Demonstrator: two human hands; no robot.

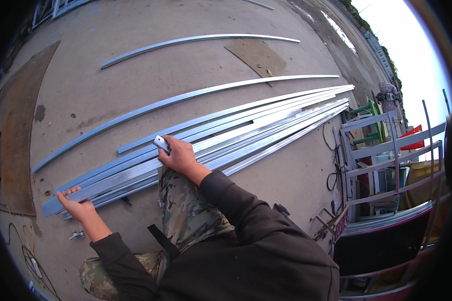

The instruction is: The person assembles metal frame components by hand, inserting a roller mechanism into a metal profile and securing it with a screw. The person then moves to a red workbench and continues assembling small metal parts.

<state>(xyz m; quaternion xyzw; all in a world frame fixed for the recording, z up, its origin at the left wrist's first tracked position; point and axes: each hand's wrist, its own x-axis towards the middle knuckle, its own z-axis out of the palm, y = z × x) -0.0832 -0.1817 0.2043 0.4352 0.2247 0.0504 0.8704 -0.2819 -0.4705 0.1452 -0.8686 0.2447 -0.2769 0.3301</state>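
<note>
Several long, shiny square metal tubes (226,120) lie side by side in a pile on the concrete, running from lower left to upper right. At their near left end, my left hand (76,202) curls round a wide metal tube (113,181), with the thumb on the near side and the fingers over its far side. My right hand (180,154) is closed round a small silver-grey tool (161,144) above the middle of the pile. Only the tool's rounded end sticks out from the fist; its kind is hidden.
Two single metal tubes (186,95) lie farther off, one near a brown board (256,56). A rusty plate (22,125) is at the left, with a cable (35,266) below it. A metal frame rack (371,173) and dark panels (381,243) stand at the right.
</note>
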